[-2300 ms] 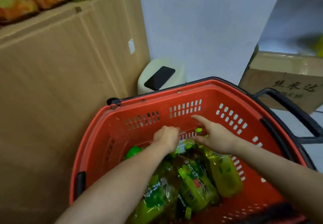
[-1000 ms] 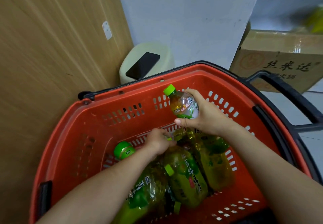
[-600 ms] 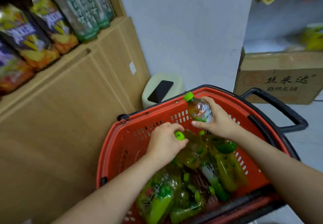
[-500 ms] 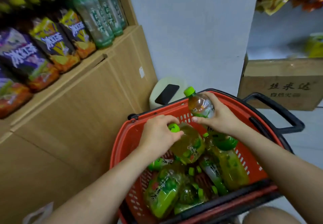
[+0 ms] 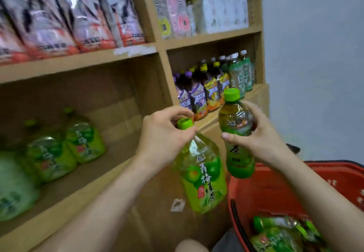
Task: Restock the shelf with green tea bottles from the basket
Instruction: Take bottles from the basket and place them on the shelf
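Observation:
My left hand (image 5: 161, 135) grips a large green tea bottle (image 5: 202, 179) by its green cap, and the bottle hangs tilted in front of the shelf. A smaller green tea bottle (image 5: 236, 133) with a green cap stands upright in my right hand (image 5: 258, 137), just right of the first. The red basket (image 5: 271, 188) sits at the lower right, with more green bottles (image 5: 279, 234) lying in it. On the lower shelf (image 5: 65, 188) at the left stand several matching green tea bottles (image 5: 82, 139).
The compartment to the right holds purple, yellow and pale green drink bottles (image 5: 208, 90). The shelves above carry snack bags (image 5: 59, 15) and white-labelled bottles (image 5: 218, 9). A grey wall (image 5: 315, 55) stands at the right. My knee (image 5: 191, 245) shows at the bottom.
Both hands have lifted their bottles out of the basket and up to shelf height. My view has swung up and left from the basket to the shelves.

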The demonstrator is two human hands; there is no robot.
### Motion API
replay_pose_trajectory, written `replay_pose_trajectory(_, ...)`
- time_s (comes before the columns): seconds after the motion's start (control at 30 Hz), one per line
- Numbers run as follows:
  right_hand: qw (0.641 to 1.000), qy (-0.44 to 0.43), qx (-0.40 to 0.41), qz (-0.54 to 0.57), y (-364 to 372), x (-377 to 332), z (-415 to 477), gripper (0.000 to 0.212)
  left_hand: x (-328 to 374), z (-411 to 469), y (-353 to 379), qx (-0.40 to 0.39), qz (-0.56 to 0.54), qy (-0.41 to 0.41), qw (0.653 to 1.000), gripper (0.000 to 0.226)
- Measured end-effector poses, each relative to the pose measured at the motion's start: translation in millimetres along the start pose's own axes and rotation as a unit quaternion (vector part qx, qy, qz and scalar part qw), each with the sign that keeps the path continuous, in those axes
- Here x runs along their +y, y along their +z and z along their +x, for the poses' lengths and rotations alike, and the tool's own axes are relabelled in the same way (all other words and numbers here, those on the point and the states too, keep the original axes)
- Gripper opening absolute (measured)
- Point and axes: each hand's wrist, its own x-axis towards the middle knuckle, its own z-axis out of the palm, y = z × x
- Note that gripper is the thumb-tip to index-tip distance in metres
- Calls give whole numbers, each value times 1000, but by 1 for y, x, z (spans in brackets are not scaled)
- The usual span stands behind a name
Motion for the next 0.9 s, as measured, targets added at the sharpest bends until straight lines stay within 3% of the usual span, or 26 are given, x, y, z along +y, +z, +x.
replay_pose_trajectory(0.23, 997, -37, -30, 62, 106, -50, 39, 77, -47, 30, -94, 144, 83, -23, 986, 26)
replay_pose_trajectory(0.53, 999, -37, -19, -8, 193, -47, 67, 86, -121, 46, -109, 216, 76, -134, 964, 42)
replay_pose_trajectory(0.63, 999, -28, -4, -24, 204, -38, 71, 88, -130, 47, -104, 174, 42, -180, 967, 70)
replay_pose_trajectory(0.77, 994, -4, -39, -104, 201, -11, 70, 75, -140, 17, -92, 38, 155, -236, 959, 111)
replay_pose_trajectory(0.9, 989, 34, -35, -142, 203, 14, 56, 77, -147, -2, -86, 27, 221, -235, 946, 114)
